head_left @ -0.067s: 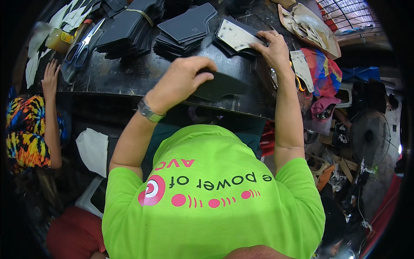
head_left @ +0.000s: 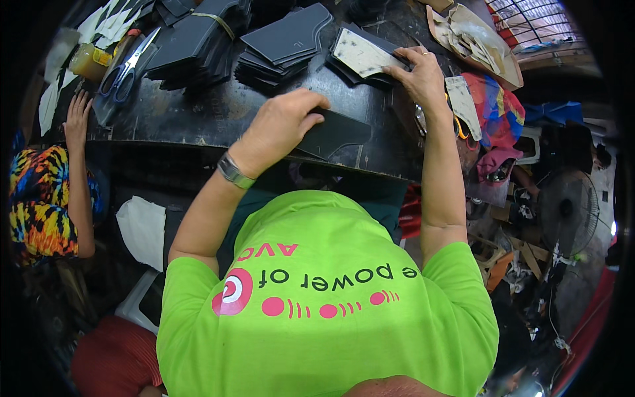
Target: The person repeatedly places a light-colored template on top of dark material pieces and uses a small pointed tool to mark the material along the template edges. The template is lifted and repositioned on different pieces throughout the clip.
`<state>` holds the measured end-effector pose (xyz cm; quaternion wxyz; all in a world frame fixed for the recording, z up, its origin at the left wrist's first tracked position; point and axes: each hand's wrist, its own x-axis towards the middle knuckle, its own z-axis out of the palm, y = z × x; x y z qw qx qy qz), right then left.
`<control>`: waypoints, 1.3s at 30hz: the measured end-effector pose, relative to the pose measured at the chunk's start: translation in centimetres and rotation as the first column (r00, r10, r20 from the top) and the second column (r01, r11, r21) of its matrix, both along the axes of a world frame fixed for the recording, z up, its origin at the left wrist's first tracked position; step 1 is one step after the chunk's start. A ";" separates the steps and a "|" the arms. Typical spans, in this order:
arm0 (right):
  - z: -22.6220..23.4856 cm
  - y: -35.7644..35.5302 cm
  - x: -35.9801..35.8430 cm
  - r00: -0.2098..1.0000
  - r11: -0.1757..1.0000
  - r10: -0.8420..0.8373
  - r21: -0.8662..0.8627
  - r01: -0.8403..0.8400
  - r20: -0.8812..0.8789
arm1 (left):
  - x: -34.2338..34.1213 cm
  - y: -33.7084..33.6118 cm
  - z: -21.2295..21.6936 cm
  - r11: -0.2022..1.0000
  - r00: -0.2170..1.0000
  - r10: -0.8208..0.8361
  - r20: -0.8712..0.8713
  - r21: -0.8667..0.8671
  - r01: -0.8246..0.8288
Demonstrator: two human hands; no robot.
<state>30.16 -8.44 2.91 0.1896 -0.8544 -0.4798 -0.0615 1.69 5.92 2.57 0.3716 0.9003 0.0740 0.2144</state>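
In my left hand (head_left: 281, 126) a flat dark grey cut leather-like piece (head_left: 340, 137) is pinched by its left end, thumb on top. It lies low over the table's near edge. My right hand (head_left: 423, 76) grips the right end of a cream template-like piece (head_left: 358, 53) with dark smudges, lying on a small stack of dark pieces (head_left: 374, 41). Left of that stack sits another pile of dark cut pieces (head_left: 284, 40), the top one marked with a thin curved line. A banded bundle of similar pieces (head_left: 195, 49) is further left.
Blue-handled scissors (head_left: 126, 73) and a yellowish jar (head_left: 89, 63) lie at the left of the black table (head_left: 211, 112). A co-worker's hand (head_left: 78, 116) rests there. Orange-handled scissors (head_left: 458, 122), a cream strip (head_left: 465, 99) and an open paper bag of scraps (head_left: 476, 49) are at right.
My left hand has shifted slightly, and the dark piece has come down flatter and a little to the left. My right hand stays on the cream piece.
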 end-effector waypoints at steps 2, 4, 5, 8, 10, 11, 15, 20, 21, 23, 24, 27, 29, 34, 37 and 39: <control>0.2 -0.2 -0.4 0.999 1.000 0.011 0.014 -0.012 0.049 | 0.0 -1.3 -1.9 0.973 0.991 0.087 0.098 0.205 -0.105; 0.3 -0.5 -0.8 0.996 0.998 0.034 0.040 -0.038 0.084 | -0.4 -1.9 -3.0 0.930 0.963 0.124 0.240 0.310 -0.197; 0.3 -0.6 -0.9 0.994 0.996 0.054 0.061 -0.060 0.096 | -1.0 -2.1 -3.3 0.947 0.963 0.142 0.230 0.250 -0.200; 0.0 -1.2 -1.3 0.990 0.995 0.080 0.049 -0.087 0.119 | -3.6 -3.0 -3.3 0.959 0.966 0.208 0.150 0.165 -0.232; -0.3 -1.4 -1.2 0.993 0.996 0.078 0.033 -0.081 0.083 | -5.0 -3.1 -3.1 0.956 0.973 0.229 0.030 0.181 -0.231; -0.4 -1.3 -1.1 0.996 0.997 0.072 0.033 -0.074 0.044 | -5.5 -3.0 -3.0 0.954 0.970 0.242 -0.015 0.189 -0.235; 0.0 -1.2 -0.9 0.993 0.996 0.074 0.059 -0.068 -0.092 | -6.1 -2.8 -2.8 0.950 0.965 0.256 -0.059 0.200 -0.240; 2.8 -3.7 -4.2 0.950 0.975 0.138 0.207 -0.080 -0.281 | -5.5 -2.9 -2.5 0.959 0.961 0.274 -0.042 0.088 -0.269; 3.3 -4.6 -5.3 0.933 0.966 0.174 0.240 -0.099 -0.316 | -5.4 -3.0 -2.4 0.960 0.959 0.278 -0.048 0.048 -0.276; 2.8 -5.6 -8.3 0.845 0.970 0.222 0.201 -0.139 -0.486 | -5.4 -3.0 -2.3 0.962 0.958 0.274 -0.079 0.030 -0.273; 2.2 -5.7 -9.6 0.851 0.980 0.198 0.120 -0.159 -0.486 | -5.4 -3.0 -2.3 0.962 0.958 0.272 -0.095 0.020 -0.271; 0.3 -5.9 -12.3 0.886 0.973 0.198 -0.024 -0.228 -0.419 | -5.4 -2.8 -2.5 0.966 0.968 0.249 -0.037 0.088 -0.245; -0.5 -6.0 -12.7 0.869 0.977 0.193 0.006 -0.214 -0.456 | -5.4 -2.6 -2.7 0.970 0.975 0.219 -0.023 0.114 -0.215; -1.0 -6.2 -12.2 0.819 0.976 0.211 0.073 -0.204 -0.533 | -5.4 -2.8 -3.1 0.967 0.976 0.217 -0.013 0.141 -0.213; -1.0 -6.1 -11.8 0.826 0.968 0.244 0.080 -0.236 -0.509 | -5.3 -3.0 -3.2 0.965 0.976 0.218 -0.009 0.149 -0.215; -1.1 -6.1 -11.8 0.824 0.968 0.242 0.071 -0.240 -0.512 | -5.2 -3.0 -3.4 0.963 0.975 0.221 0.001 0.159 -0.219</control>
